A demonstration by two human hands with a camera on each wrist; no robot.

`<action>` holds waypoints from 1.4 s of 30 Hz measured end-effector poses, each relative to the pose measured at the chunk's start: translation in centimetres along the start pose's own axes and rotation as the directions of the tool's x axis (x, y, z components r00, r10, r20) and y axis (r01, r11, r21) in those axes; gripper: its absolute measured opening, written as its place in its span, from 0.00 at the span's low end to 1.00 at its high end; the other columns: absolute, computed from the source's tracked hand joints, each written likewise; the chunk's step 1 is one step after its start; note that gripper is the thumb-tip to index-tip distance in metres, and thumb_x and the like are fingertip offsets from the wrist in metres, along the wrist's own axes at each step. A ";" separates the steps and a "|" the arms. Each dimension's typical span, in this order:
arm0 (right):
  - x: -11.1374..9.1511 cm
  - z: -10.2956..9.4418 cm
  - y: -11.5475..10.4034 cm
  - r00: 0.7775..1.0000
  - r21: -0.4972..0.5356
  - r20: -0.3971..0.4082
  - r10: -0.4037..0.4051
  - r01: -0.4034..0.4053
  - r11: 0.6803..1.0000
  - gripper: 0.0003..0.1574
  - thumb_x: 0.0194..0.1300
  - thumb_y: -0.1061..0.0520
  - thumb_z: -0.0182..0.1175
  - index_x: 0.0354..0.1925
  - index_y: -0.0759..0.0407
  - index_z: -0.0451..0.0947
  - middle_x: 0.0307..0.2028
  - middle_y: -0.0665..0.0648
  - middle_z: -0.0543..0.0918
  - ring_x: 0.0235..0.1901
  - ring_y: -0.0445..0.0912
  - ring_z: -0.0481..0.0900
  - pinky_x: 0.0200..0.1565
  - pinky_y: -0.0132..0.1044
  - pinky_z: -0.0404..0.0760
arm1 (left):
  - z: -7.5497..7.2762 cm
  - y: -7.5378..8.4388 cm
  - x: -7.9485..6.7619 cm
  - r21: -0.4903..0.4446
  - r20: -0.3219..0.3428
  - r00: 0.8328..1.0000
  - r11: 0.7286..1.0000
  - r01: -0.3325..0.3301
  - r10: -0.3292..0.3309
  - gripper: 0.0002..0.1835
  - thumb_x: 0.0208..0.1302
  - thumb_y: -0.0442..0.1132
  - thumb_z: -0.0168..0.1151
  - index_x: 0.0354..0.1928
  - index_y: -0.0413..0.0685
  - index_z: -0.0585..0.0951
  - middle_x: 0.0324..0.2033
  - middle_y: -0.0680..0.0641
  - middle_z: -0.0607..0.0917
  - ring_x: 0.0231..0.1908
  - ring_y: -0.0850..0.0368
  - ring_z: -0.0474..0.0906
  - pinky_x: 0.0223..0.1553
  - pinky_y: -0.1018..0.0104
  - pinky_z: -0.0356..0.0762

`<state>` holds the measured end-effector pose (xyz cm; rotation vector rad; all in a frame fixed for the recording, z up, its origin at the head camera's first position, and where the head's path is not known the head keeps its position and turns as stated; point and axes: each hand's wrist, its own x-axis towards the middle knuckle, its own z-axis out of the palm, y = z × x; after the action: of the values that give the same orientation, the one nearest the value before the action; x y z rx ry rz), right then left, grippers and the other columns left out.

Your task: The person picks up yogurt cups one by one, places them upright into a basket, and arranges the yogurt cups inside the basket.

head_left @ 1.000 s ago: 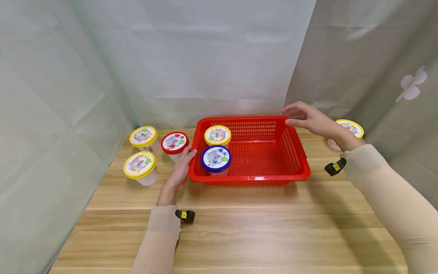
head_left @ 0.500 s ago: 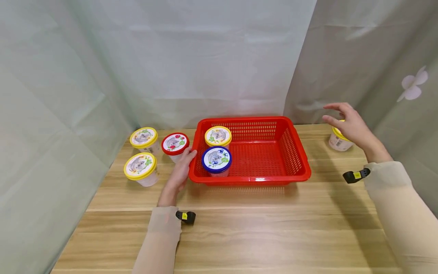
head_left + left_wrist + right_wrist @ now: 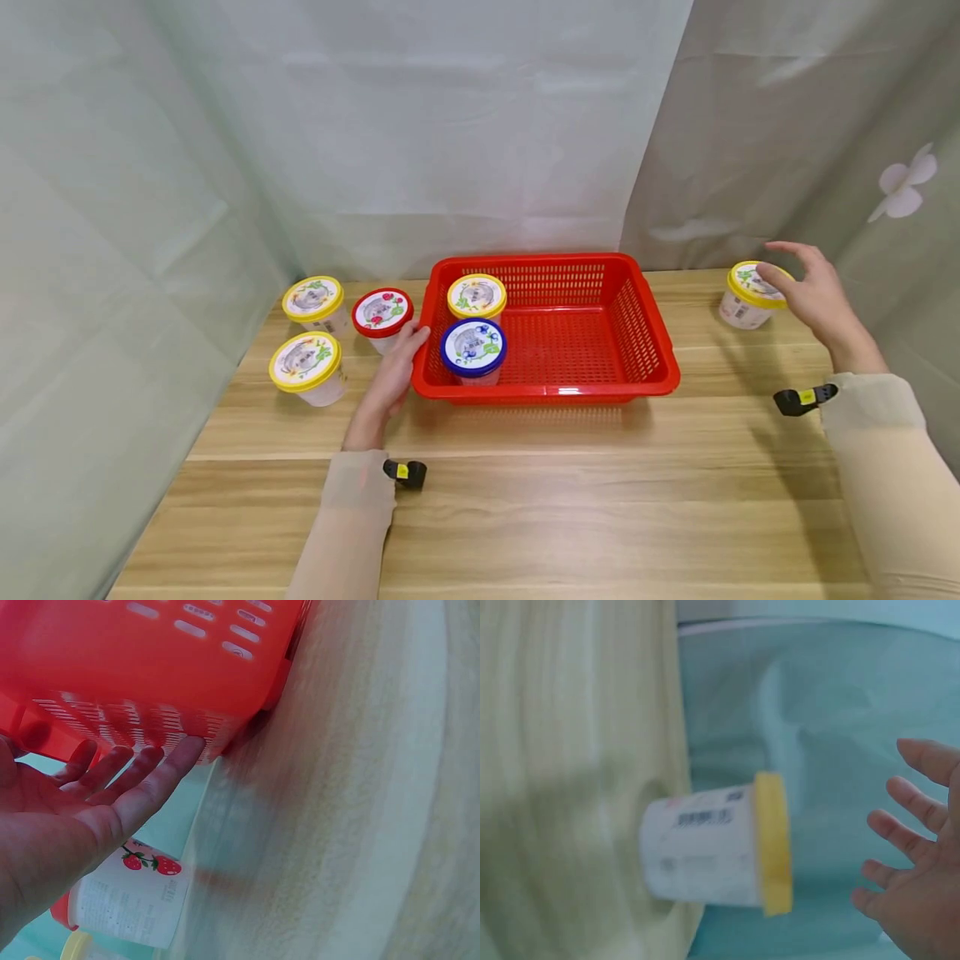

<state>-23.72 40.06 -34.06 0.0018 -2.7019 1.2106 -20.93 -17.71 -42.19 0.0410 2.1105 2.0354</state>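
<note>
My left hand (image 3: 392, 371) holds the left side of a red plastic basket (image 3: 546, 390). Its thumb lies at the rim, and the left wrist view shows its fingers against the slotted outer wall (image 3: 135, 724). Inside the basket's left end stand a yellow-lidded tub (image 3: 477, 296) and a blue-lidded tub (image 3: 474, 347). At the far right my right hand (image 3: 817, 300) hovers beside and above another yellow-lidded tub (image 3: 750, 293), fingers spread. The right wrist view shows a gap between those fingers (image 3: 900, 832) and the tub's yellow lid (image 3: 773, 844).
Left of the basket, a red-lidded tub (image 3: 383, 315) with strawberry prints stands close to my left hand. Two yellow-lidded tubs (image 3: 306, 362) stand farther left. Pale curtains (image 3: 465, 125) bound the wooden table (image 3: 540, 508) at the back and sides.
My right hand has moved right, from the basket's back right corner to the yellow-lidded tub at the far right. The left hand and basket have stayed in place.
</note>
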 end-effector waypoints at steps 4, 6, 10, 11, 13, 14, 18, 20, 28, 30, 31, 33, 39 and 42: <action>0.1 0.1 1.7 1.000 -0.034 -0.010 -0.006 0.006 0.999 0.42 0.82 0.44 0.49 0.78 0.70 0.55 0.79 0.75 0.46 0.78 0.73 0.40 0.72 0.75 0.42 | 0.1 0.1 0.3 -0.001 -0.004 1.000 1.000 0.007 -0.007 0.36 0.83 0.55 0.42 0.83 0.49 0.50 0.76 0.39 0.61 0.71 0.43 0.64 0.72 0.46 0.64; 0.2 0.2 2.4 1.000 -0.052 -0.012 -0.018 0.017 0.998 0.42 0.82 0.45 0.49 0.77 0.72 0.55 0.79 0.76 0.47 0.77 0.74 0.41 0.72 0.74 0.42 | 0.1 0.3 0.5 -0.011 -0.004 1.000 1.000 0.005 -0.005 0.36 0.83 0.55 0.42 0.82 0.48 0.50 0.76 0.38 0.61 0.71 0.43 0.63 0.73 0.47 0.64; 0.7 0.5 3.4 0.999 -0.069 -0.017 -0.036 0.034 0.997 0.42 0.81 0.46 0.50 0.77 0.73 0.54 0.79 0.77 0.47 0.77 0.74 0.42 0.72 0.73 0.42 | 0.1 0.6 0.8 -0.022 -0.004 1.000 1.000 -0.005 0.005 0.36 0.83 0.54 0.43 0.82 0.46 0.49 0.76 0.38 0.60 0.72 0.42 0.63 0.74 0.46 0.62; 0.8 0.6 3.6 0.999 -0.066 -0.016 -0.036 0.035 0.997 0.42 0.81 0.46 0.50 0.77 0.73 0.54 0.79 0.76 0.45 0.78 0.73 0.41 0.73 0.73 0.41 | 0.1 0.7 0.8 -0.024 -0.007 1.000 1.000 -0.005 0.005 0.36 0.83 0.54 0.43 0.82 0.46 0.49 0.76 0.38 0.60 0.71 0.43 0.63 0.74 0.46 0.62; 0.9 0.7 3.9 0.999 -0.071 -0.014 -0.039 0.038 0.997 0.43 0.81 0.45 0.50 0.77 0.73 0.54 0.79 0.76 0.45 0.78 0.73 0.40 0.73 0.73 0.41 | 0.1 0.8 0.8 -0.026 -0.007 1.000 1.000 -0.005 0.005 0.36 0.83 0.53 0.43 0.82 0.46 0.49 0.75 0.38 0.61 0.71 0.43 0.63 0.73 0.46 0.62; 1.0 0.8 4.1 0.999 -0.073 -0.013 -0.040 0.039 0.997 0.43 0.81 0.45 0.51 0.78 0.73 0.54 0.79 0.75 0.44 0.78 0.73 0.40 0.73 0.73 0.41 | 0.1 0.8 0.8 -0.028 -0.007 1.000 1.000 -0.004 0.004 0.35 0.83 0.53 0.42 0.82 0.46 0.49 0.75 0.38 0.61 0.71 0.43 0.64 0.73 0.46 0.63; 1.3 1.1 4.5 0.999 -0.086 -0.009 -0.044 0.043 0.995 0.43 0.81 0.46 0.52 0.77 0.73 0.54 0.79 0.76 0.44 0.78 0.73 0.40 0.73 0.73 0.41 | 0.1 0.6 0.8 -0.038 -0.007 1.000 0.999 -0.007 0.007 0.34 0.83 0.52 0.42 0.82 0.46 0.51 0.74 0.37 0.63 0.69 0.43 0.65 0.73 0.46 0.64; 1.3 1.2 4.7 0.999 -0.086 -0.010 -0.047 0.046 0.995 0.44 0.81 0.46 0.53 0.77 0.74 0.53 0.79 0.76 0.44 0.78 0.73 0.40 0.73 0.72 0.40 | 0.1 0.5 0.7 -0.036 -0.008 1.000 0.999 -0.011 0.011 0.34 0.83 0.52 0.42 0.81 0.45 0.51 0.74 0.37 0.63 0.69 0.43 0.66 0.73 0.47 0.64; 1.2 2.0 5.3 0.999 -0.100 0.003 -0.043 0.043 0.994 0.47 0.78 0.46 0.58 0.78 0.72 0.53 0.80 0.75 0.44 0.78 0.73 0.41 0.73 0.72 0.43 | 0.1 0.3 0.5 -0.025 -0.011 1.000 1.000 -0.011 0.011 0.33 0.83 0.52 0.41 0.81 0.45 0.52 0.73 0.37 0.64 0.69 0.44 0.66 0.73 0.47 0.64; 1.2 2.1 5.4 0.999 -0.097 0.009 -0.038 0.039 0.994 0.47 0.78 0.45 0.58 0.78 0.72 0.52 0.80 0.74 0.42 0.78 0.73 0.40 0.72 0.73 0.43 | 0.1 0.4 0.4 -0.023 -0.009 1.000 1.000 -0.007 0.006 0.33 0.83 0.52 0.41 0.81 0.45 0.52 0.73 0.37 0.64 0.69 0.44 0.66 0.72 0.47 0.65; 1.2 2.2 5.4 0.999 -0.095 0.009 -0.036 0.037 0.995 0.47 0.78 0.45 0.58 0.78 0.72 0.52 0.80 0.74 0.42 0.78 0.73 0.40 0.73 0.73 0.43 | 0.1 0.4 0.4 -0.016 -0.006 1.000 1.000 -0.006 0.006 0.33 0.83 0.53 0.41 0.81 0.46 0.52 0.73 0.37 0.64 0.69 0.44 0.66 0.72 0.48 0.65; 1.2 2.3 5.5 0.999 -0.085 0.005 -0.035 0.035 0.996 0.47 0.78 0.46 0.58 0.78 0.72 0.52 0.80 0.74 0.42 0.78 0.72 0.40 0.73 0.72 0.42 | 0.1 0.4 0.3 -0.010 -0.005 1.000 1.000 -0.001 0.001 0.33 0.83 0.53 0.41 0.81 0.47 0.52 0.73 0.38 0.65 0.68 0.45 0.67 0.71 0.48 0.67; 1.2 2.7 6.1 1.000 -0.050 -0.009 -0.022 0.022 0.999 0.45 0.78 0.48 0.59 0.77 0.73 0.55 0.80 0.73 0.45 0.78 0.71 0.41 0.74 0.69 0.43 | 0.1 0.3 0.2 -0.002 -0.001 1.000 1.000 0.008 -0.008 0.33 0.83 0.54 0.41 0.81 0.49 0.52 0.73 0.40 0.65 0.68 0.45 0.68 0.70 0.49 0.69; 1.1 3.0 6.6 1.000 -0.034 -0.010 -0.014 0.014 0.999 0.43 0.78 0.48 0.59 0.76 0.72 0.57 0.80 0.73 0.44 0.78 0.71 0.41 0.74 0.68 0.44 | 0.1 0.1 0.2 -0.010 0.005 1.000 1.000 0.000 0.000 0.33 0.83 0.54 0.41 0.81 0.47 0.52 0.73 0.38 0.64 0.68 0.45 0.67 0.71 0.50 0.68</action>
<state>-25.79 42.33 -40.73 0.0103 -2.7092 1.1570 -21.14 -17.57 -42.08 0.0450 2.0973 2.0431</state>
